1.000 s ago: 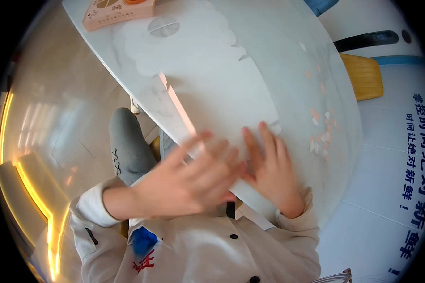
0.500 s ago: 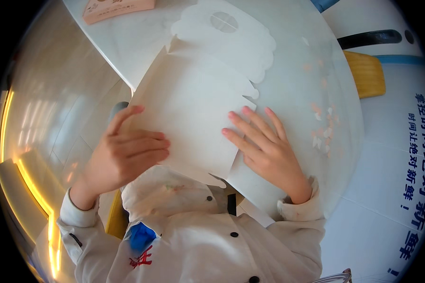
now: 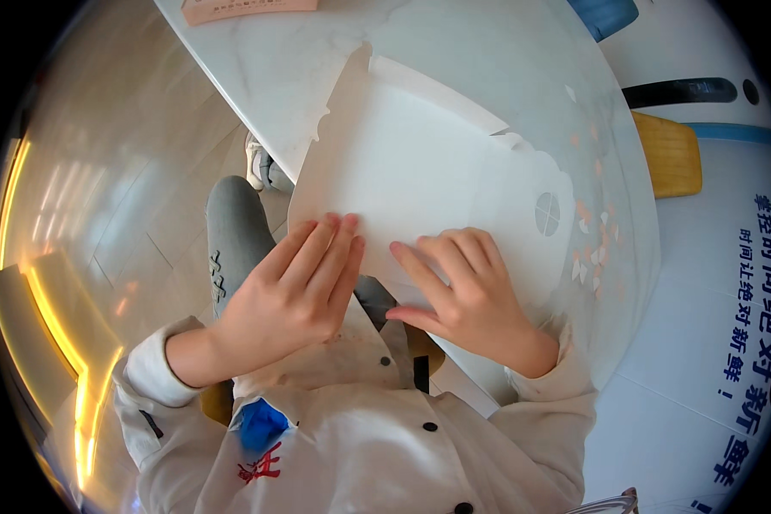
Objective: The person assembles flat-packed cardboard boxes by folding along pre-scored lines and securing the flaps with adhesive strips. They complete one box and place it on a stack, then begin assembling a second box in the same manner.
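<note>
One flat white card blank (image 3: 420,171), smooth, with scalloped edges and a round cut mark at its right flap, is spread on the marble table (image 3: 257,60), its long axis running from lower left to upper right. It is pressed at its near edge by two flat, unclenched hands, the left hand (image 3: 287,287) and the right hand (image 3: 463,291), nothing being grasped. One pink box (image 3: 248,8) lies at the far edge, and many small paper scraps (image 3: 587,257) are scattered right of the blank.

You see a bright daylight scene. The white table (image 3: 454,51) and white cardboard sheet (image 3: 420,171) look nearly washed out. A yellow glare curves along the left rim, where fisheye distortion bends everything. Focus stays sharp.
</note>
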The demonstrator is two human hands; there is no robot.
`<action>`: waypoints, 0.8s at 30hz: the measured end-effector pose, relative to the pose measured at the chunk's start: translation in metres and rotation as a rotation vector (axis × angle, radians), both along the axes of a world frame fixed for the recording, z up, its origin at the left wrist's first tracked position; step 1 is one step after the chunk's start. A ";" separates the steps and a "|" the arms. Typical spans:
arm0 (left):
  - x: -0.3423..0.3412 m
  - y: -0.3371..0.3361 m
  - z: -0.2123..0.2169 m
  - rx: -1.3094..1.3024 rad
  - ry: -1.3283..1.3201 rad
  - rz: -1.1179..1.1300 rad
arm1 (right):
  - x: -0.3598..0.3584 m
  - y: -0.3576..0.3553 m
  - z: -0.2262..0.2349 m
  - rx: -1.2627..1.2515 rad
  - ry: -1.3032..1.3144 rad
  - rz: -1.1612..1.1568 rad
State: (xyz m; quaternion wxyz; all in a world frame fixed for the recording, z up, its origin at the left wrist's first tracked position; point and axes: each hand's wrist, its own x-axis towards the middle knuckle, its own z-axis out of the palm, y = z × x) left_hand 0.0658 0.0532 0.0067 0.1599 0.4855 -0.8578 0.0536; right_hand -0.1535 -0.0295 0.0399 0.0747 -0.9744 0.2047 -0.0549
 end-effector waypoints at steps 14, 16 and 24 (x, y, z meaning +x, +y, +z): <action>0.026 -0.040 0.017 0.443 0.556 -0.014 | -0.017 -0.020 0.002 0.199 -0.195 0.006; 0.029 -0.057 0.025 0.654 0.565 0.099 | -0.015 -0.031 0.005 0.506 -0.218 -0.115; -0.001 -0.050 0.018 0.163 0.015 0.188 | -0.001 -0.057 -0.005 0.509 -0.077 -0.540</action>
